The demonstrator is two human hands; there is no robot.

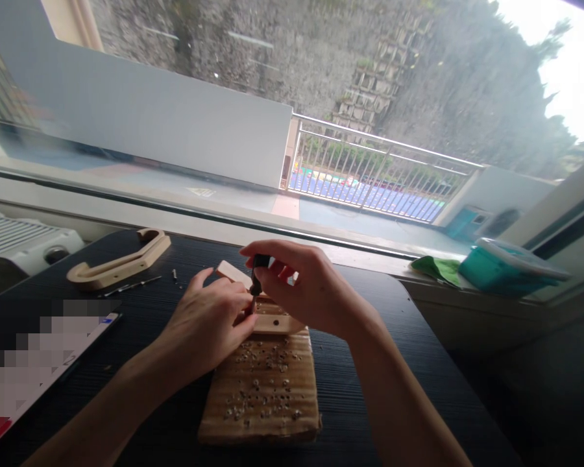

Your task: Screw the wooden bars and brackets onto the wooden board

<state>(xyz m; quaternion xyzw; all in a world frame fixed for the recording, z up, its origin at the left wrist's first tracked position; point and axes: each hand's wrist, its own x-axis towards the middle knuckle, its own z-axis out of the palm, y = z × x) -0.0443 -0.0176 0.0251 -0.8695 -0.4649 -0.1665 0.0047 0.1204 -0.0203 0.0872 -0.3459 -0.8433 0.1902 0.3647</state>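
My right hand (306,285) grips a small black-handled screwdriver (260,261) from above, holding it nearly upright. Its lower end meets a curved, light wooden piece (277,323) with a dark hole in its side. My left hand (209,311) is closed around the near-left part of this piece, thumb and fingers beside the tool's tip, which they partly hide. Beneath the piece lies a thick cardboard block (263,389), its top pitted with many small holes. One pale end of wood (232,275) shows beyond my left fingers.
At the table's back left lies a similar hooked wooden piece (121,263), with thin metal rods (131,286) and a small metal bit (174,275) nearby. A flat, partly blurred-out object (73,360) is at left. A teal box (509,269) and green cloth (437,269) sit on the windowsill.
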